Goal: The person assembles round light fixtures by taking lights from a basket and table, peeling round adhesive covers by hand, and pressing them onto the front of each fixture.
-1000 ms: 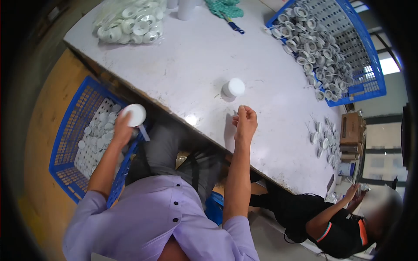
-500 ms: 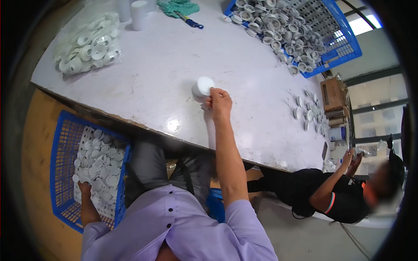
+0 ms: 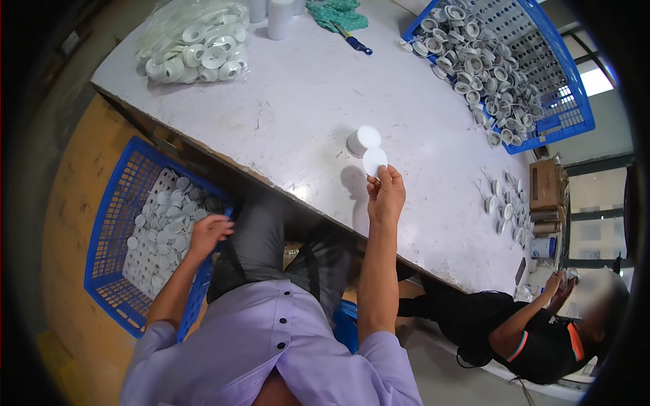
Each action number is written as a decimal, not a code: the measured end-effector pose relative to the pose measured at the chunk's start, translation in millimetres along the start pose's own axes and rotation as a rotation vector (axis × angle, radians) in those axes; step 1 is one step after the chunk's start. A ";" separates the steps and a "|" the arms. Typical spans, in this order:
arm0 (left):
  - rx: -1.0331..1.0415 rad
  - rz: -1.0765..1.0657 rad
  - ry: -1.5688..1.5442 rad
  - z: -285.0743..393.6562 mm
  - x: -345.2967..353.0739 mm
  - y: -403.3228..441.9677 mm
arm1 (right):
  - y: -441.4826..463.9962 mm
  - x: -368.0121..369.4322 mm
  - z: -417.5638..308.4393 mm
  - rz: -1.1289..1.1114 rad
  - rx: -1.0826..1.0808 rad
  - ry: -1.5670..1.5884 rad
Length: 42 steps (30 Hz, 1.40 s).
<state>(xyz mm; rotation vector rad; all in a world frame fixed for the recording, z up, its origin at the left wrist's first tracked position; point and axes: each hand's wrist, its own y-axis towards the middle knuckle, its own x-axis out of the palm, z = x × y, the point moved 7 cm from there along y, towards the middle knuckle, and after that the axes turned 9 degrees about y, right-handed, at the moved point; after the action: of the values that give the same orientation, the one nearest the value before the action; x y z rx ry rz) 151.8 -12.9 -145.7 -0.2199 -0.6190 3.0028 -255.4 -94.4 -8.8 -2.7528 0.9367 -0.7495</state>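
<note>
Just in front of the stack of white discs (image 3: pixel 363 141) on the table, my right hand (image 3: pixel 387 195) pinches one thin white round disc (image 3: pixel 374 162) between thumb and fingers. The disc is tilted, its flat face towards me. Down at the left, my left hand (image 3: pixel 208 235) is above the right rim of a blue plastic basket (image 3: pixel 122 196), fingers stretched out to the right, with nothing visible in them. Many white round caps (image 3: pixel 166 233) lie in that basket.
A clear bag of white ring-shaped parts (image 3: pixel 203 51) lies at the table's back left, near white cylinders (image 3: pixel 280 19). A green cloth and blue-handled tool (image 3: pixel 357 44) lie behind. A tipped blue basket (image 3: pixel 575 88) spills round parts. A co-worker (image 3: pixel 535 338) stands at right.
My right hand has taken one disc off the stack and drawn it towards me. My left hand has risen from the caps to the basket's right rim. The view has shifted.
</note>
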 end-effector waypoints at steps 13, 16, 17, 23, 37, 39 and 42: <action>0.337 -0.353 0.135 198.1 202.4 -2.1 | -90.2 -12.8 26.0 -0.223 0.056 -0.034; 0.208 -0.434 0.120 186.0 209.6 -6.0 | -89.2 -26.2 34.7 -0.245 0.110 0.037; 0.192 -0.460 0.102 182.1 211.1 -6.6 | -89.2 -29.2 37.8 -0.237 0.130 0.060; 0.112 -0.622 -0.092 173.6 213.2 -12.2 | -86.9 -33.4 50.1 -0.251 0.223 0.183; 1.340 0.054 0.670 219.0 194.5 -47.2 | -91.8 -39.4 35.4 -0.284 0.271 0.178; 1.404 0.051 0.643 221.9 196.1 -53.0 | -93.9 -37.3 42.5 -0.310 0.292 0.144; 1.436 0.060 0.622 224.8 194.9 -57.4 | -93.7 -34.1 43.3 -0.337 0.245 0.146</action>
<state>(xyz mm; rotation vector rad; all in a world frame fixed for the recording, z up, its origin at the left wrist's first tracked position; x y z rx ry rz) -73.0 -29.0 56.9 -0.9096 1.4792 2.3730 -207.0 -0.4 -33.9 -2.6900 0.3683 -1.0511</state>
